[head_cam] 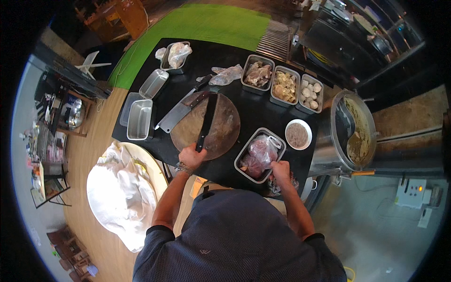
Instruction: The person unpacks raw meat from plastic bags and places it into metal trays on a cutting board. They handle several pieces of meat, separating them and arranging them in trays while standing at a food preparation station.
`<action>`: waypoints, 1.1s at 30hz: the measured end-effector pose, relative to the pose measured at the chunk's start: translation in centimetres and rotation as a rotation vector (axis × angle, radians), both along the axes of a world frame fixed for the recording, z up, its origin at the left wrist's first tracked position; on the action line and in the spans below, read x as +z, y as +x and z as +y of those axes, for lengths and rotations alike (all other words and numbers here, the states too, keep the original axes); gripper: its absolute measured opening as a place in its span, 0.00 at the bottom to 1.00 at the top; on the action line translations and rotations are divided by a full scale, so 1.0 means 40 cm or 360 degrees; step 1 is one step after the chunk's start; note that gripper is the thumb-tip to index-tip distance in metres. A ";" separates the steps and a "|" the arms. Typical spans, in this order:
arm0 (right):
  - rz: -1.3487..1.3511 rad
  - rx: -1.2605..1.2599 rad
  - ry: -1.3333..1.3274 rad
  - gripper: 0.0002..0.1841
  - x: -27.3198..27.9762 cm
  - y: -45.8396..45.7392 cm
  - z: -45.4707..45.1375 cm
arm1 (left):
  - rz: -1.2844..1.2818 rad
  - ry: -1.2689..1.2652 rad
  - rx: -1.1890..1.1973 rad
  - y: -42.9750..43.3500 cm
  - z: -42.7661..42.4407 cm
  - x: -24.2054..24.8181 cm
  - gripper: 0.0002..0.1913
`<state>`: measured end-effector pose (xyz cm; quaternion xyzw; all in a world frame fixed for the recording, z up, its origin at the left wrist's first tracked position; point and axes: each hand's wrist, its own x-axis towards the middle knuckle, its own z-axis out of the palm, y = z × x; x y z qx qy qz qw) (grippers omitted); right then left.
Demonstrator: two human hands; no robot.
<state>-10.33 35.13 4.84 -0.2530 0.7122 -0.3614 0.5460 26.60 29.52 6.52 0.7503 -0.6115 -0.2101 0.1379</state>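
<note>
My left hand (192, 156) is closed on the black handle of a long dark-bladed knife (210, 114), whose blade lies over a round wooden chopping board (225, 123). Beside it a cleaver (177, 114) rests partly on the board, and another knife lies beyond. My right hand (280, 171) grips the edge of a clear plastic bag of red meat (262, 149) sitting in a steel container (238, 155). A white bowl of greyish-brown paste (298, 134) stands just right of that container.
Steel containers of meat (258, 74), yellowish pieces (284, 86) and pale balls (310, 93) line the back right. Two empty steel containers (139, 120) stand left. A large pot (336, 130) with ladles is at the right; white cloth (119, 190) covers something round at the left.
</note>
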 end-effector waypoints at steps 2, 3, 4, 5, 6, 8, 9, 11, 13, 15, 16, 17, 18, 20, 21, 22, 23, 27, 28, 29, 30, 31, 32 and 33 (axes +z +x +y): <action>-0.0055 -0.0050 0.0034 0.11 -0.015 0.020 0.013 | -0.0075 -0.0033 0.0026 0.053 -0.010 -0.018 0.20; -0.0037 -0.0083 0.0042 0.11 -0.026 0.026 0.020 | -0.0104 -0.0048 0.0040 0.074 -0.018 -0.026 0.19; -0.0020 -0.0115 0.0051 0.11 -0.037 0.034 0.028 | -0.0109 -0.0083 0.0035 0.096 -0.025 -0.032 0.19; -0.0003 -0.0147 0.0060 0.11 -0.051 0.042 0.035 | -0.0141 -0.0071 0.0023 0.115 -0.037 -0.040 0.19; -0.0008 -0.0172 0.0066 0.10 -0.072 0.045 0.040 | -0.0171 -0.0054 0.0018 0.130 -0.046 -0.049 0.19; -0.0014 -0.0231 0.0077 0.09 -0.126 0.034 0.055 | -0.0181 -0.0057 -0.0053 0.150 -0.068 -0.055 0.20; -0.0042 -0.0236 0.0103 0.08 -0.133 0.036 0.060 | -0.0220 -0.0024 -0.0068 0.164 -0.079 -0.064 0.20; -0.0097 -0.0251 0.0153 0.06 -0.146 0.037 0.067 | -0.0298 0.0040 -0.0100 0.188 -0.096 -0.084 0.20; 0.0418 -0.0088 -0.0002 0.11 -0.162 0.015 0.070 | -0.0268 -0.0077 -0.0086 0.197 -0.110 -0.092 0.22; 0.0938 -0.0043 -0.0288 0.13 -0.137 0.020 0.058 | -0.0292 -0.0145 -0.0055 0.216 -0.118 -0.105 0.23; 0.1191 -0.0067 -0.0507 0.13 -0.047 0.058 0.028 | -0.0337 -0.0150 -0.0015 0.238 -0.112 -0.112 0.24; 0.1456 -0.0107 -0.0728 0.13 0.014 0.074 0.006 | -0.0370 -0.0162 0.0008 0.251 -0.113 -0.116 0.24; 0.1383 -0.0061 -0.0751 0.15 0.019 0.056 -0.005 | -0.0407 -0.0164 -0.0035 0.260 -0.122 -0.129 0.25; 0.1250 0.0229 -0.0539 0.18 0.010 0.029 -0.040 | -0.0476 -0.0179 -0.0015 0.279 -0.126 -0.152 0.24; 0.1175 0.0378 -0.0443 0.19 0.009 0.025 -0.070 | -0.0518 -0.0191 0.0007 0.288 -0.129 -0.150 0.23; 0.1176 0.0603 -0.0155 0.21 0.011 0.024 -0.102 | -0.0519 -0.0247 -0.0029 0.289 -0.125 -0.152 0.22; 0.1271 0.0574 -0.0166 0.21 0.007 0.030 -0.116 | -0.0523 -0.0303 -0.0060 0.279 -0.114 -0.158 0.21; 0.1508 0.0517 -0.0144 0.22 -0.047 0.083 -0.157 | -0.0231 -0.0823 -0.0405 0.211 -0.060 -0.127 0.12; 0.1525 0.0549 -0.0106 0.21 -0.044 0.099 -0.171 | -0.0167 -0.0779 -0.0470 0.199 -0.025 -0.147 0.14; 0.1560 0.0555 -0.0047 0.21 -0.045 0.097 -0.178 | -0.0045 -0.0746 -0.0530 0.156 0.003 -0.133 0.15; 0.1611 0.0577 -0.0085 0.19 -0.054 0.092 -0.182 | 0.0081 -0.0715 -0.0595 0.114 0.030 -0.115 0.16; 0.1660 0.0602 -0.0130 0.18 -0.069 0.091 -0.188 | 0.0119 -0.0664 -0.0653 0.092 0.056 -0.127 0.17; 0.1715 0.0615 -0.0168 0.17 -0.083 0.088 -0.191 | 0.0166 -0.0613 -0.0723 0.073 0.075 -0.144 0.17; 0.1731 0.0712 -0.0201 0.16 -0.091 0.086 -0.191 | 0.0195 -0.0492 -0.0722 0.055 0.090 -0.143 0.17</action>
